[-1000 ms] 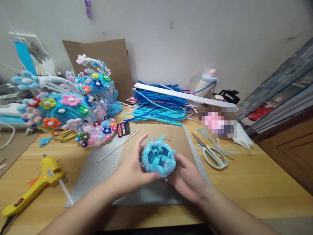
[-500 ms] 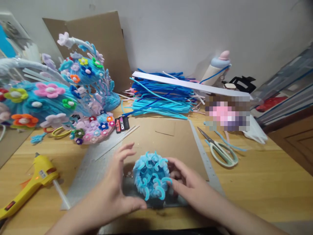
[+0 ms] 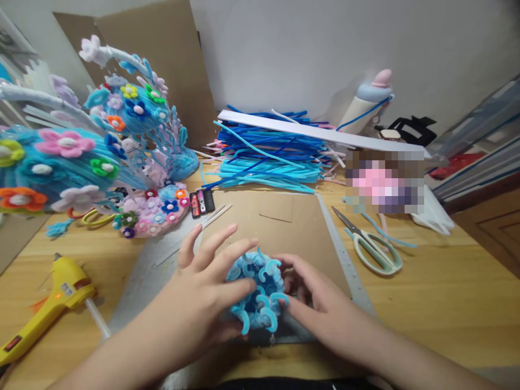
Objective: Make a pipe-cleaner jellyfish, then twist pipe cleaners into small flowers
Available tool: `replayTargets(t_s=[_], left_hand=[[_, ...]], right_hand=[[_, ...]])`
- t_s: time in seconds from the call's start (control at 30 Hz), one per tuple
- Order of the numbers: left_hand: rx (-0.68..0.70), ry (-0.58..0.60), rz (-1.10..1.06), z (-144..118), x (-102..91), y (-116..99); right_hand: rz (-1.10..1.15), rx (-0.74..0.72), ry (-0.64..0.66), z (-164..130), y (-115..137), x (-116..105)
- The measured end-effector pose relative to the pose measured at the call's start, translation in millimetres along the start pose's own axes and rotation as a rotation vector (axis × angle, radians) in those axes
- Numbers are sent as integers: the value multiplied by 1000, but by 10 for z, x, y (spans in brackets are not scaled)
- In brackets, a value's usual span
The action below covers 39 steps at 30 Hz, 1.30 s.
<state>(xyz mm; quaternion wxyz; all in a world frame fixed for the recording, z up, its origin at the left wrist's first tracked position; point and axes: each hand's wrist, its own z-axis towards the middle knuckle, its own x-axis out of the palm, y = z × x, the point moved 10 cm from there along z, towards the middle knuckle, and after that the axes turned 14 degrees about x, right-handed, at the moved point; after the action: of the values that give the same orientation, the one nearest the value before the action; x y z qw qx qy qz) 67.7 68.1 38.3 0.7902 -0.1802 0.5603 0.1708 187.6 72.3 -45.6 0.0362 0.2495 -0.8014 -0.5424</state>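
I had lowered the fuzzy blue pipe-cleaner ball (image 3: pixel 257 295) toward six o'clock, my left hand (image 3: pixel 203 295) now spread over it, my right hand (image 3: pixel 312 298) cupping its side.

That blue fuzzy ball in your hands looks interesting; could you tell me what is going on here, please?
A person holds a light blue pipe-cleaner ball between both hands over a grey cutting mat. The left hand cups it with fingers spread across the top; the right hand grips its other side. A yellow glue gun lies to the left, scissors to the right, and a pile of blue pipe cleaners behind.
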Motion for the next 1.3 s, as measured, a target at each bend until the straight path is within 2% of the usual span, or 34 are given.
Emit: replayTargets(t_s=[0.2,0.4,0.53,0.77,0.87,1.03,1.3], left_hand=[[-16,35,-68,38,45,51],[2,62,-83,52,81,54],[8,49,-89,40,104,53],[-22,43,-105,10,110,64],[-24,51,-109,12,114,62],[-14,59,-103,22,127,59],[-30,59,-105,28,117,66]], right_hand=[[-118,-81,-201,-3,305,-255],[-201,-129,-233,31,546,-231],[-192,-141,-209,44,545,-188],[-186,-109,-160,25,391,-230],[-320,-150,-128,9,431,-195],[-647,-236,-145,-12,605,-130],[-797,-280,-72,-19,627,-55]])
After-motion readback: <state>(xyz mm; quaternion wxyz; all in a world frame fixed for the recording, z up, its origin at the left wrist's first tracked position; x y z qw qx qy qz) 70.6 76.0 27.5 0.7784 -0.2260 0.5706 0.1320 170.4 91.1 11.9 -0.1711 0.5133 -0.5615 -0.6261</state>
